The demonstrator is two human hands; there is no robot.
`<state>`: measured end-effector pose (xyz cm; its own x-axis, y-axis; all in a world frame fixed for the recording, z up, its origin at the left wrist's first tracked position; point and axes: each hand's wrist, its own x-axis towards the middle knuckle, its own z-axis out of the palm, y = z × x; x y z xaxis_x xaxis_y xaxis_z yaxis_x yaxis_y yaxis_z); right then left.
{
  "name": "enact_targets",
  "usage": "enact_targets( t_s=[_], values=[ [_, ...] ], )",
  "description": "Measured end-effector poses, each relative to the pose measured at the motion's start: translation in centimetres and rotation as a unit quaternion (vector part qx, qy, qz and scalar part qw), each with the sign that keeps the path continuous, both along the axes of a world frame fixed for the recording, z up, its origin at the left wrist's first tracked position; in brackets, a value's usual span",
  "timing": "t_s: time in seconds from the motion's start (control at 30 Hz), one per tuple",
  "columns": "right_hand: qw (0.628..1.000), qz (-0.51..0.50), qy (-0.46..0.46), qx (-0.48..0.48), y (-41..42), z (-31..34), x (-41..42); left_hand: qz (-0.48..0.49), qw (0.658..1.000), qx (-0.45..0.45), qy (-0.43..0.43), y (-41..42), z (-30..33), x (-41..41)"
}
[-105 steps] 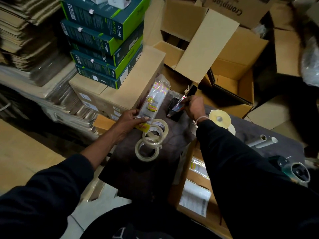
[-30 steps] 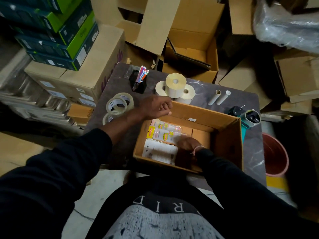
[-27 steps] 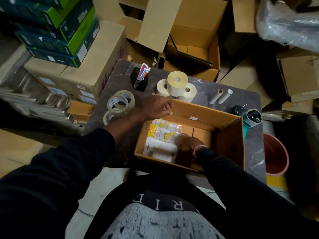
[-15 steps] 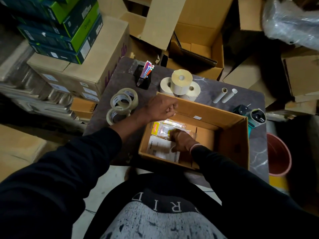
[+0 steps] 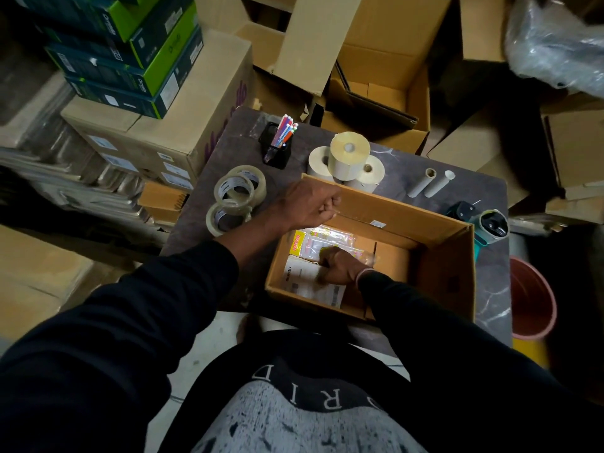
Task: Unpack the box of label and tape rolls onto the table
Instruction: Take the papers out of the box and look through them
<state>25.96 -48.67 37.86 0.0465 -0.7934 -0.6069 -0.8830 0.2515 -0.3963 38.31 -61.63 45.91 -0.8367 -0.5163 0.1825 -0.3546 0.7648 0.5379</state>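
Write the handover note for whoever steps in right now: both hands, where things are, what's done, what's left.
Left hand: fist closed on the far rim of the open box, steadying it.
Right hand: down inside the box on the plastic packets; whether its grip has closed is hidden.
Done: clear tape rolls and label rolls already on the table.
Left: the packets and the white printed paper are still in the box; lift them out onto the table.
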Motion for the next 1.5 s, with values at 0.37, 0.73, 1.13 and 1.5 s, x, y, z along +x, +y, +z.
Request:
enact_targets(
  t_s=[0.37,0.73,1.13,1.5],
  values=[
    [0.992,-0.107,-0.070,0.023,1.0,3.1,-3.5,0.007,0.999,0.018,0.049,0.4,0.4,-0.1],
    [0.870,-0.315,-0.366,-0.098,4.6,13.3,-10.6,0.143,0.927,0.274,0.214,0.9,2.8,0.4],
    [0.776,-0.409,-0.394,-0.274,0.8,14.5,-5.4,0.156,0.872,0.419,0.199,1.8,4.6,-0.4],
    [0.744,-0.479,-0.308,-0.350,-0.6,15.0,-3.9,0.164,0.833,0.485,0.213,0.0,4.5,0.4]
  ],
)
